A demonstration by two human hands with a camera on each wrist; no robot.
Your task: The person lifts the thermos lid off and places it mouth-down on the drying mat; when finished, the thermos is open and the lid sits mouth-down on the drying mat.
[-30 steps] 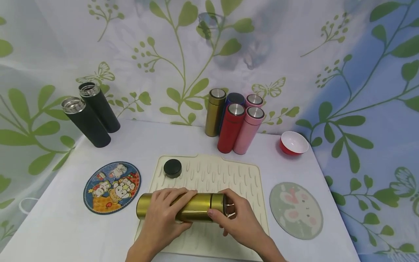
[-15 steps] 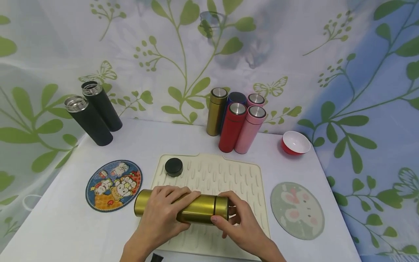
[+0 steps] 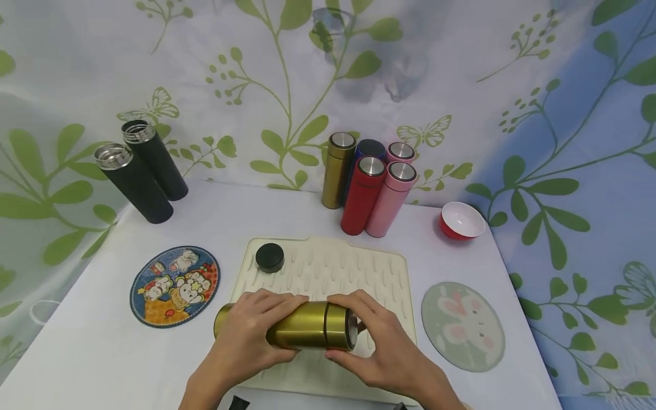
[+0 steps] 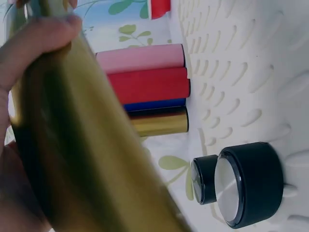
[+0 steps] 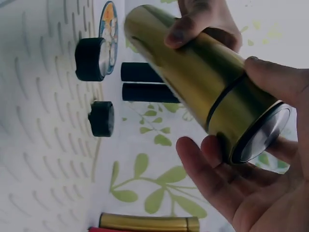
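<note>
**White surface, leafy backdrop, a gold flask in two hands**

Behind the white surface [image 3: 92, 353] hangs a pale backdrop [image 3: 205, 51] printed with green leaves and butterflies. At the far left, two black flasks [image 3: 135, 185] stand side by side against it, their threaded steel mouths uncovered. In front of them lies a round blue mat [image 3: 175, 286] with cartoon animals.

Next comes the left hand [image 3: 253, 327], its grip closed round the body of a gold flask [image 3: 304, 327]. Held on its side above a ribbed cream mat [image 3: 371, 276], the flask has its lid end to the right. Behind the hand, at the mat's far left corner, sits a black cap [image 3: 269, 258]; the left wrist view shows a second black cap [image 4: 260, 186] close by on the same mat.

At the back, further right, stands a cluster: another gold flask [image 3: 336, 173], a blue flask [image 3: 370, 149], a red flask [image 3: 361, 199] and two pink flasks [image 3: 389, 202].

The right hand [image 3: 384, 341] has its grip curved about the lid end, thumb on one side, fingers on the other, loosely bent. Beyond are a red bowl [image 3: 463, 222], white inside, and a round rabbit mat [image 3: 463, 327], pale green.
</note>
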